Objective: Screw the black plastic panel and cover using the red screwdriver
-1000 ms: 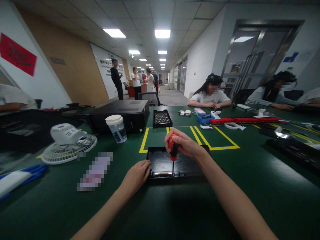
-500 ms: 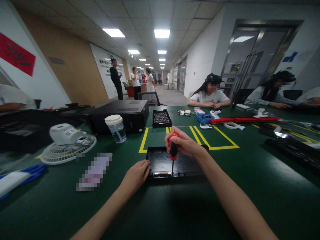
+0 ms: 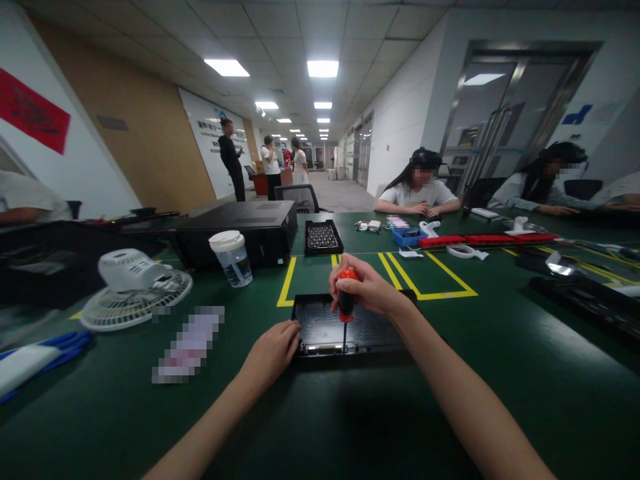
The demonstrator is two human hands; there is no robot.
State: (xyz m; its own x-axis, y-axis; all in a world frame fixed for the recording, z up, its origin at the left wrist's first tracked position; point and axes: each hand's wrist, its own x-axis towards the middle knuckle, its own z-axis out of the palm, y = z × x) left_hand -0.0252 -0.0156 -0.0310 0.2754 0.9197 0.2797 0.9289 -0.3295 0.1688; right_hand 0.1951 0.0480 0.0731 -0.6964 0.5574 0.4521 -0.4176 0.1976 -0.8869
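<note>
A flat black plastic panel (image 3: 370, 330) lies on the green table mat in front of me. My right hand (image 3: 367, 288) is closed round the red and black handle of a screwdriver (image 3: 345, 300), held upright with its tip down on the panel's near edge. My left hand (image 3: 273, 350) rests with curled fingers against the panel's left near corner, steadying it.
A white desk fan (image 3: 133, 285) and a lidded plastic cup (image 3: 231, 257) stand to the left. A black computer case (image 3: 240, 230) and a black screw tray (image 3: 323, 237) sit behind. Yellow tape outlines (image 3: 430, 280) mark the mat. Other people sit across the table at the right.
The screwdriver handle has turned slightly in my right hand's fingers. Both hands and the panel stay in place.
</note>
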